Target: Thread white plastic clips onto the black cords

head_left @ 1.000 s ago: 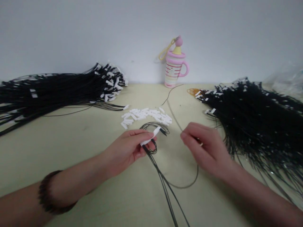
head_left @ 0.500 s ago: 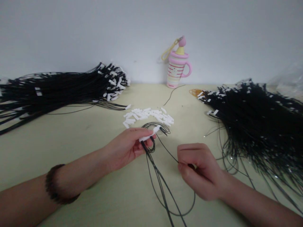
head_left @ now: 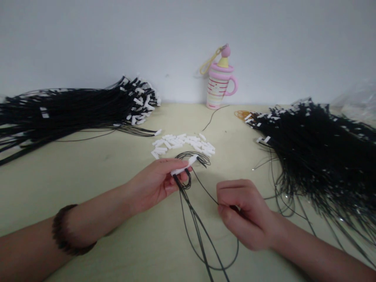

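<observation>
My left hand (head_left: 158, 176) is closed on a white plastic connector (head_left: 182, 168) with black wires running out of it. Several wires (head_left: 196, 223) hang from this connector toward the near edge of the view, and one small loop curls beside my fingertips. My right hand (head_left: 245, 211) pinches a single black wire (head_left: 204, 187) that stretches over from the connector. Past my right fingers the wire bends round in a wide loop below. Just beyond my left hand lies a heap of small white connectors (head_left: 176, 141).
A thick bundle of black wires with white ends (head_left: 88, 109) lies at the left. Another large wire bundle (head_left: 329, 152) spreads across the right side, with orange bands (head_left: 243, 114) near its tip. Against the wall stands a pink-handled cup (head_left: 217, 88). Clear plastic (head_left: 360, 103) sits far right.
My right hand has shifted slightly left, nearer the connector, still pinching the wire. My left hand keeps its hold with hardly any movement.
</observation>
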